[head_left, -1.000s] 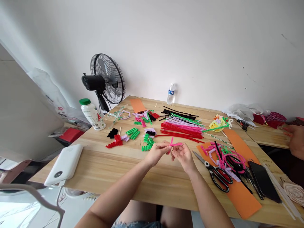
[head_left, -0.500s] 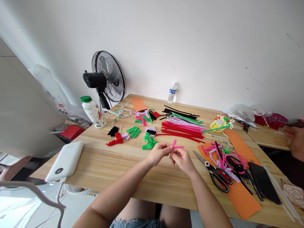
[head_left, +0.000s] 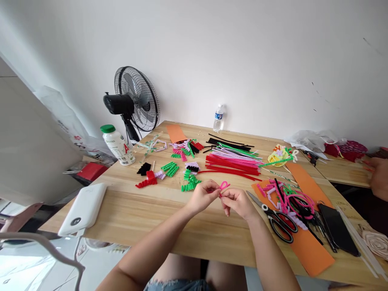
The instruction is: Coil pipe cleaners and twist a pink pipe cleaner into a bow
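Observation:
A short pink pipe cleaner (head_left: 224, 184), bent into a small loop, stands up between my hands just above the table. My left hand (head_left: 205, 197) pinches it at the base between thumb and fingertips. From the other side my right hand (head_left: 238, 203) meets it, its thumb and forefinger closed at the loop's lower end while the other fingers curl beneath. Just beyond lie red pipe cleaners (head_left: 232, 166) in a bundle, with pink, lilac, green and black ones behind. Green coiled pipe cleaners (head_left: 190, 182) rest left of my hands.
Black-handled scissors (head_left: 280, 224) lie at right beside orange sheets (head_left: 312, 252), coiled scraps and a phone (head_left: 338, 228). At left are a white power bank (head_left: 83, 208), a milk bottle (head_left: 119, 145) and a fan (head_left: 138, 99). Another person's hand (head_left: 379, 178) shows at far right.
The pink pipe cleaner's loop, upright with one end sticking out right before, now leans right and looks rounder. My right hand's fingers have shifted and its lower fingers hang looser.

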The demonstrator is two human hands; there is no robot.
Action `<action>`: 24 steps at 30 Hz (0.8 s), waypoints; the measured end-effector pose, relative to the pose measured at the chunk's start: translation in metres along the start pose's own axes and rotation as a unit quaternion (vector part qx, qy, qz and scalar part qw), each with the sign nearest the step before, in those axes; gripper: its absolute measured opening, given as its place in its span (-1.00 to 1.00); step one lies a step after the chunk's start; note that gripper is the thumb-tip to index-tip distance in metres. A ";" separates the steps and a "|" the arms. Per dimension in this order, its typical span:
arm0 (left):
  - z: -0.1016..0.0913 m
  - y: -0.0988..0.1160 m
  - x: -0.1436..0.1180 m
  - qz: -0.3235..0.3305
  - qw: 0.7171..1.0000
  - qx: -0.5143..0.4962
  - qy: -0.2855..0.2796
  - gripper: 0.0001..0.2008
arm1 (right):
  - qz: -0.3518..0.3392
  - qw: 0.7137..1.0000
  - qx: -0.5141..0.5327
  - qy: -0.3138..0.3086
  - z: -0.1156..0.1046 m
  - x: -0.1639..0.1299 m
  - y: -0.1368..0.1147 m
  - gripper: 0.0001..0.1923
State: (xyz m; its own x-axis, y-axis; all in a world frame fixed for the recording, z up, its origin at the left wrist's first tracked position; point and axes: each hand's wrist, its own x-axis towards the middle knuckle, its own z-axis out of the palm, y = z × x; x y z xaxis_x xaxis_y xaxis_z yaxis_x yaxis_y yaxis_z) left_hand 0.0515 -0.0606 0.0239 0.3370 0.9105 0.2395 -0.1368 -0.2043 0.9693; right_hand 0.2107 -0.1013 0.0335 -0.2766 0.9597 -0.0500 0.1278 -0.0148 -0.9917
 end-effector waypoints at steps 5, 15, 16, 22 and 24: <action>-0.007 -0.005 0.006 -0.129 0.978 -0.146 -0.075 -0.69 | -0.139 0.965 -0.135 0.175 -0.005 0.000 -0.002 -0.84; -0.001 -0.012 0.004 -0.026 0.999 0.018 -0.011 -0.72 | -0.033 0.994 -0.032 0.101 0.013 0.007 0.005 -0.69; -0.001 -0.011 0.003 -0.019 0.999 0.029 -0.012 -0.73 | -0.022 0.996 -0.013 0.083 0.012 0.007 0.004 -0.69; -0.008 -0.005 0.004 -0.066 0.989 -0.054 -0.122 -0.66 | -0.020 0.999 0.006 0.049 -0.003 0.004 -0.007 -0.74; -0.009 -0.005 0.004 -0.075 0.990 -0.055 -0.110 -0.64 | -0.022 0.999 0.026 0.041 -0.004 0.003 -0.008 -0.77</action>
State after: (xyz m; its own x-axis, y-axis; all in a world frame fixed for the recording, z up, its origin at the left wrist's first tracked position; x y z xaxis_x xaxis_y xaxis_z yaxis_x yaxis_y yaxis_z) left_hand 0.0452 -0.0531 0.0196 0.5545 0.8247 0.1111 -0.1657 -0.0214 0.9859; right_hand 0.2122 -0.0969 0.0418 -0.2007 0.9796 0.0017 0.0672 0.0155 -0.9976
